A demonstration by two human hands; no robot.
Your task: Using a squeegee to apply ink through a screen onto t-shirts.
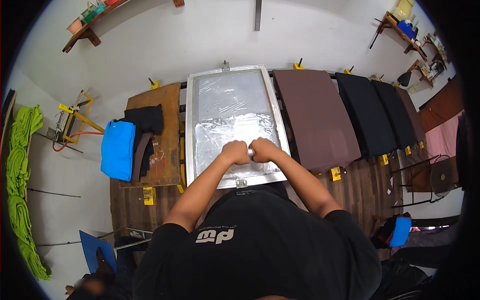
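In front of me lies a screen-printing frame (276, 111) with a silver metal border, its mesh covered by crinkled clear plastic film (215, 131). Over its near half, my left hand (236, 152) and my right hand (265, 150) are closed side by side as fists. Between them shows a short piece of a silver bar-shaped handle (250, 152); my fingers hide the rest, so its kind is unclear. A metal clamp (242, 183) sits at the frame's near edge, and another clamp (225, 66) at its far edge.
Right of the frame stand a brown cloth-covered board (317, 120) and several black ones (367, 112). At left, blue cloth (118, 151) and black cloth (142, 120) lie on a wooden board (167, 135). Green cloths (22, 155) hang far left. Another person (95, 287) is at lower left.
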